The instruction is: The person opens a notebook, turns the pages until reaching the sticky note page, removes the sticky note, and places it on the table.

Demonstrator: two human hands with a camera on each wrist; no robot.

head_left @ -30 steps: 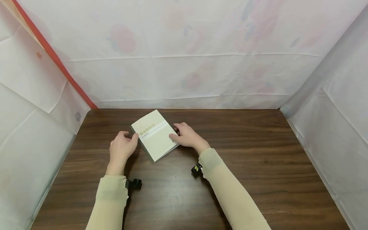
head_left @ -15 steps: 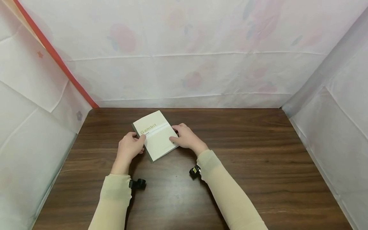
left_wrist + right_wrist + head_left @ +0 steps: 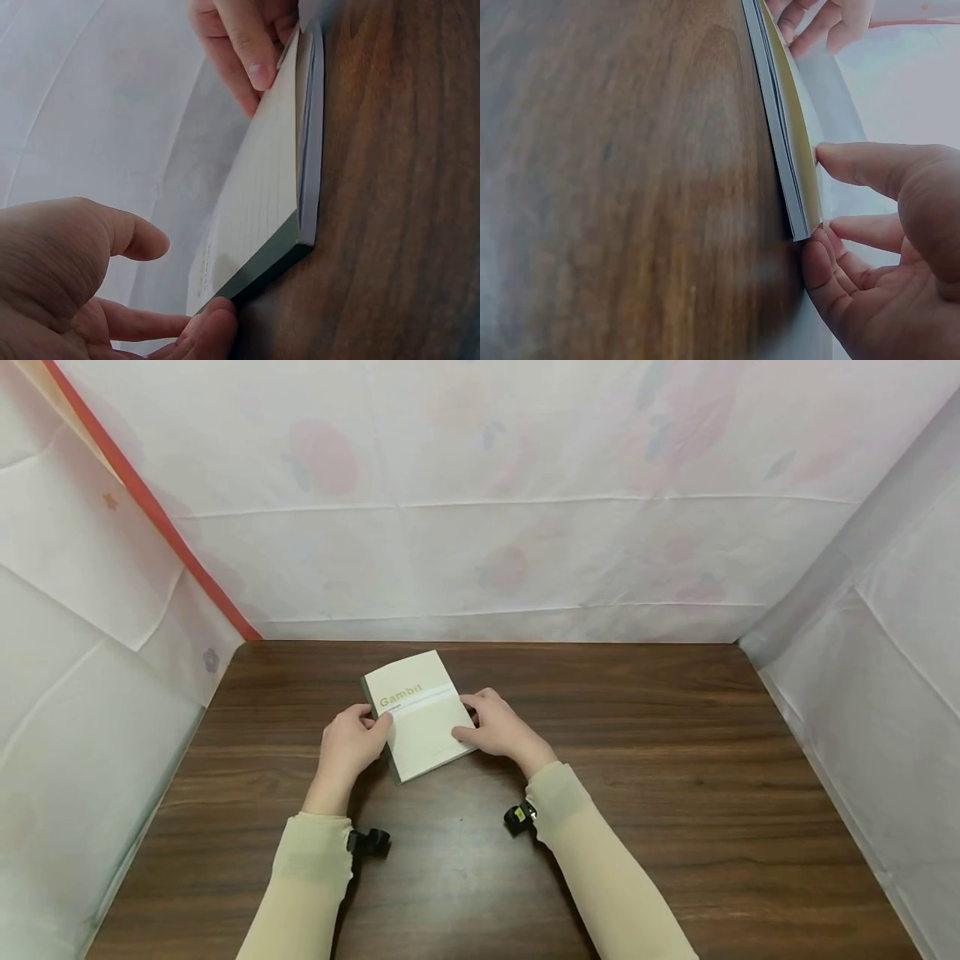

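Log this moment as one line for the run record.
left hand: pinches notebook at spine edge | right hand: fingers lifting cover at open edge | notebook: flat on table, closed

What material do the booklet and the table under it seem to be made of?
The booklet looks like paper: a matte cream cover with printed lettering, thin stacked page edges and a grey-green spine. The table looks like dark wood or wood-look laminate: streaky brown grain with a slight sheen; which of the two cannot be told.
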